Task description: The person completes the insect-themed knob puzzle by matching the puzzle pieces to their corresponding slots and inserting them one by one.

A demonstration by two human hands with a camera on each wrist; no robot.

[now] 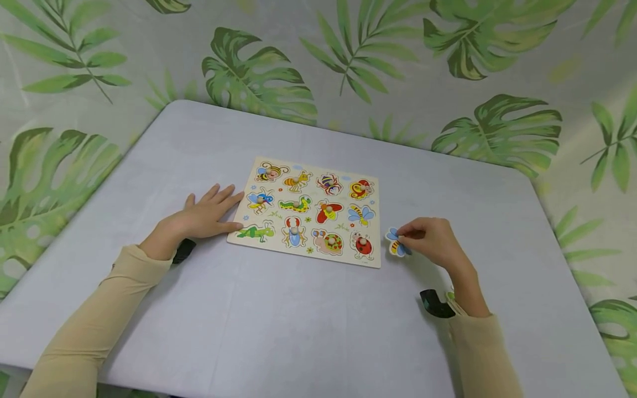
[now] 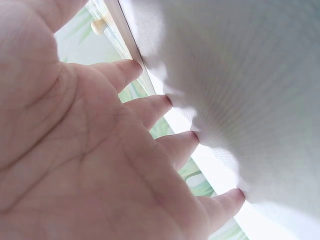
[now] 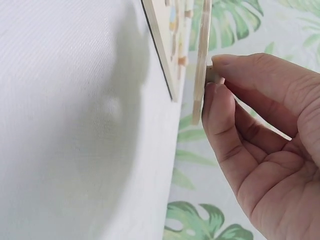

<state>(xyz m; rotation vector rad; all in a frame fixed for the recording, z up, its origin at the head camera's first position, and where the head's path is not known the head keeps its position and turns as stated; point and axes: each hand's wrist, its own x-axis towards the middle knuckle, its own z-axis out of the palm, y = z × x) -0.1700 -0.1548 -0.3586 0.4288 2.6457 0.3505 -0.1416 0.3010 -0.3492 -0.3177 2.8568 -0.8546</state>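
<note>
A wooden knob puzzle board with colourful insect pictures lies flat on the white-covered table. My left hand rests beside its left edge with fingers spread; thumb and index fingertip are right at the board's edge. In the left wrist view the fingertips press on the cloth. Between right thumb and fingers I pinch the small knob of a blue-winged, yellow-striped insect puzzle piece. My right hand holds this piece above the table, just right of the board; the right wrist view shows it edge-on.
Knobbed insect pieces such as a ladybug and a caterpillar sit in the board. A matching blue-winged insect picture on its right side shows no knob. Behind the table hangs a leaf-patterned cloth.
</note>
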